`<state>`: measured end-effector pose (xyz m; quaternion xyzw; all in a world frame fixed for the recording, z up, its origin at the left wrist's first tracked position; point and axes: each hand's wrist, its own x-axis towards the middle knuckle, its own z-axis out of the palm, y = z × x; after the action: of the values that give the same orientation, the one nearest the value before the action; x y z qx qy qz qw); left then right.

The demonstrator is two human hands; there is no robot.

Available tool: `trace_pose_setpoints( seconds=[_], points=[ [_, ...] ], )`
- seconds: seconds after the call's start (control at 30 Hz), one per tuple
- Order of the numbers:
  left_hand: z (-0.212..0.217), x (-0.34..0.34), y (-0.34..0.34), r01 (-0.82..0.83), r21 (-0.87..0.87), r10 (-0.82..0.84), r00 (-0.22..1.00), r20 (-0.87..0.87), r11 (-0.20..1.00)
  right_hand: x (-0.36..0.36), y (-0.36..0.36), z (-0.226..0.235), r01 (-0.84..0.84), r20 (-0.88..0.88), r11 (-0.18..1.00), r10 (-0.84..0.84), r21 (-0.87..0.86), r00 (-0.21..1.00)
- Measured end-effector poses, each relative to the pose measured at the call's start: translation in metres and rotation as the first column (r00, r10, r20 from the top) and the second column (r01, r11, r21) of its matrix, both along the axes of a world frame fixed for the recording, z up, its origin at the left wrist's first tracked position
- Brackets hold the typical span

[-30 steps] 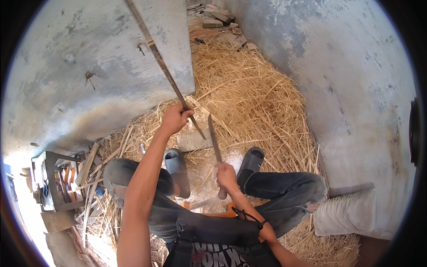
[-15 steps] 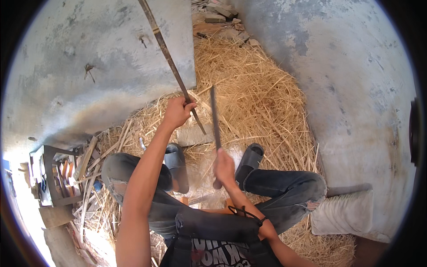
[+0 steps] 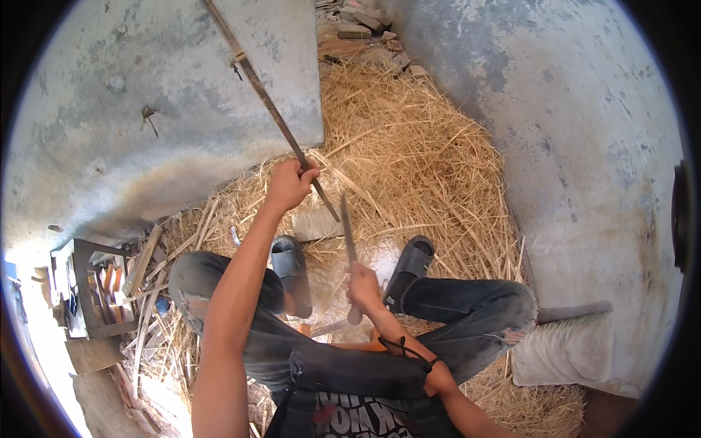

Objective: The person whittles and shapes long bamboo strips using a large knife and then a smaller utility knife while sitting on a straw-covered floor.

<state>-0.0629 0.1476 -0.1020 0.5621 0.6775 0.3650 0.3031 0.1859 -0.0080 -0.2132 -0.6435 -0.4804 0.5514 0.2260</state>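
My left hand (image 3: pixel 290 184) is closed round a long, dark bamboo pole (image 3: pixel 266 100) near its lower end. The pole slants up to the far left, and its lower tip hangs over a pale block (image 3: pixel 316 223) among the shavings. In my right hand (image 3: pixel 363 286) is a long knife (image 3: pixel 347 228), gripped by the handle, its blade pointing up and away from me. The blade's tip is close to the pole's lower end, with a small gap between them.
A heap of straw-like shavings (image 3: pixel 416 146) spreads ahead between two grey walls (image 3: pixel 584 146). My slippered feet (image 3: pixel 290 266) stand either side of the knife. A dark-framed rack (image 3: pixel 91 292) stands at left, a pale cushion (image 3: pixel 562 349) at right. Bricks (image 3: pixel 354 31) lie at the far end.
The knife has come down toward me, and its tip has shifted slightly left. The pole's upper part has swung left while my left hand has stayed nearly in place.
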Motion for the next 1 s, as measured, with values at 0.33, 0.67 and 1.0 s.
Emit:
trace_pose_setpoints(
  seconds=[0.33, 0.67, 1.0],
  points=[
    [0.015, 0.008, -0.007, -0.012, 0.053, 0.017, 0.996, -0.087, 0.999, 0.000, 0.076, 0.149, 0.524, -0.664, 0.769, -0.178, 0.367, 0.727],
    [0.010, 0.002, -0.005, -0.051, 0.003, 0.051, 0.998, -0.046, 0.999, -0.007, 0.003, 0.041, 0.077, -0.229, 0.957, -0.144, -0.281, 0.963],
    [0.009, 0.006, -0.006, 0.039, 0.050, -0.035, 0.996, -0.088, 0.998, -0.010, 0.039, 0.125, 0.402, -0.574, 0.810, -0.100, 0.427, 0.813]
  ],
)
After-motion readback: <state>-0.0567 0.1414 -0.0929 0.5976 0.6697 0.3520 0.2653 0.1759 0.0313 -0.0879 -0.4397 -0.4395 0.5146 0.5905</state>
